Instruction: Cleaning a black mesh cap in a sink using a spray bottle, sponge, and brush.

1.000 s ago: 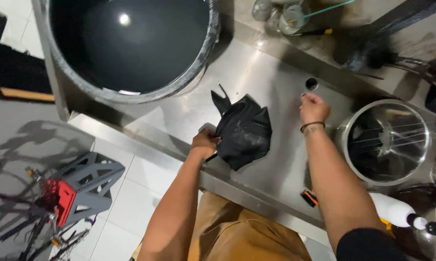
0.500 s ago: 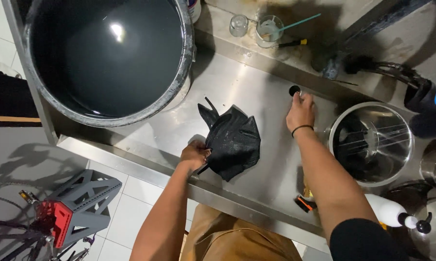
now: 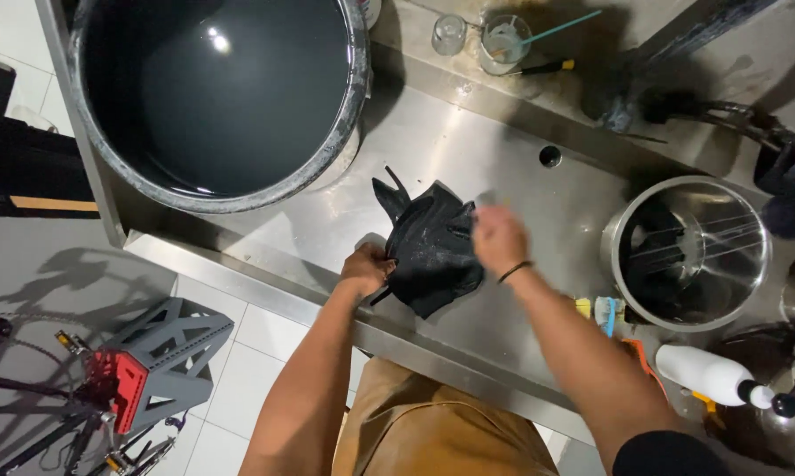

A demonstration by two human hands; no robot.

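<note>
Head-camera view looks straight down on a stainless steel counter point(image 3: 503, 159). At the centre of the frame lies a crumpled black plastic bag point(image 3: 433, 251). The left hand point(image 3: 367, 269) pinches the bag's left edge, fingers closed on the plastic. The right hand point(image 3: 499, 238) is over the bag's right side, blurred, so whether its fingers grip the bag cannot be told; a dark band circles its wrist. In the upper left sits a large round pot point(image 3: 217, 92) of dark liquid. At the right stands a steel canister point(image 3: 688, 251), and a white spray bottle point(image 3: 710, 375) lies at lower right. Two glasses point(image 3: 477, 40) stand at the top.
</note>
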